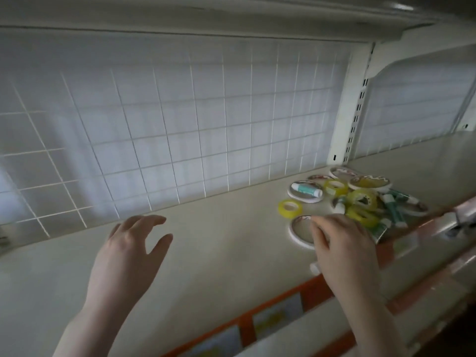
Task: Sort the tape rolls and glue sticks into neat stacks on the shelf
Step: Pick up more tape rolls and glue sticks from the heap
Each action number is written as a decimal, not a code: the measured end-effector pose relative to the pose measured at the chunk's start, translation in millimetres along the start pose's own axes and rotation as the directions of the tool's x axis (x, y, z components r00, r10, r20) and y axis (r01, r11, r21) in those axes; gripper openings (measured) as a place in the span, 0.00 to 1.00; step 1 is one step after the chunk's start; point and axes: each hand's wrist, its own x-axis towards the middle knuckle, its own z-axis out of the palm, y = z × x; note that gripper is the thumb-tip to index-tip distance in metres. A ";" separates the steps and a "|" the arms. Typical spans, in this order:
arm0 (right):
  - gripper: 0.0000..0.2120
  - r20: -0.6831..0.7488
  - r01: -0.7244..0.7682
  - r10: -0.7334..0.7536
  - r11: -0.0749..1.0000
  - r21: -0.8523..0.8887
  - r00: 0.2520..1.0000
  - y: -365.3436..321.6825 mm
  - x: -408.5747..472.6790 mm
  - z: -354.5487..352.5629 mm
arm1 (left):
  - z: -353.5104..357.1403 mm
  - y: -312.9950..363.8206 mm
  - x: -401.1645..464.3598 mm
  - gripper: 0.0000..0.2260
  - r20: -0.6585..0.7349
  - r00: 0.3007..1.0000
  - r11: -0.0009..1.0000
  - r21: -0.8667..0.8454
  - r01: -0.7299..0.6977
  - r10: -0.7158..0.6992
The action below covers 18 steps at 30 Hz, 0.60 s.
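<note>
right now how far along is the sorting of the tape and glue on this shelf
Barely begun. Done: nothing visibly stacked; tape rolls and glue sticks lie jumbled in one pile, with a glue stick across a white roll. In hand: the right hand reaches onto a thin white tape ring. The left hand hovers open over the shelf. Left: everything.

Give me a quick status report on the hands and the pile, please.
Left hand open, hovering over bare shelf. Right hand on the white tape ring, grip unclear. Tape rolls and glue sticks unsorted, heaped right.
</note>
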 end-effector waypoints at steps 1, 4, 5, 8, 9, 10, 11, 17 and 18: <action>0.05 0.013 0.015 -0.015 1.000 0.004 1.000 14.3 6.2 0.6 | 10.0 12.1 -0.1 0.12 0.001 1.000 1.000 -0.003 0.009 -0.009; 0.06 0.039 0.086 -0.089 0.995 0.058 0.995 61.6 25.6 1.0 | 41.1 52.4 -4.4 0.12 -0.022 0.999 0.999 -0.013 0.046 -0.046; 0.06 0.057 0.109 -0.114 0.991 0.077 0.992 77.2 32.6 0.5 | 51.8 65.9 -5.6 0.12 -0.033 0.997 0.998 -0.011 0.065 -0.065; 0.07 0.121 0.153 -0.165 0.983 0.103 0.979 118.6 50.9 -0.8 | 82.9 107.7 -6.3 0.12 -0.011 0.995 0.995 -0.009 0.102 -0.102; 0.07 0.136 0.154 -0.170 0.981 0.117 0.976 128.5 55.5 -1.2 | 91.1 120.5 -3.6 0.12 0.012 0.995 0.995 -0.012 0.095 -0.095; 0.07 0.148 0.156 -0.176 0.978 0.135 0.973 135.6 59.2 -0.6 | 97.5 132.2 0.2 0.12 0.032 0.996 0.997 -0.010 0.083 -0.082; 0.08 0.162 0.160 -0.185 0.975 0.153 0.969 138.6 61.1 0.5 | 102.8 140.5 4.9 0.12 0.052 0.996 0.998 -0.006 0.066 -0.065; 0.08 0.209 0.193 -0.256 0.941 0.279 0.944 148.0 69.4 9.8 | 137.0 165.9 42.7 0.15 0.221 0.975 0.999 0.041 -0.020 0.010; 0.07 0.207 0.197 -0.262 0.936 0.292 0.942 148.2 69.6 10.5 | 142.6 166.4 48.7 0.15 0.255 0.967 0.999 0.040 -0.034 0.023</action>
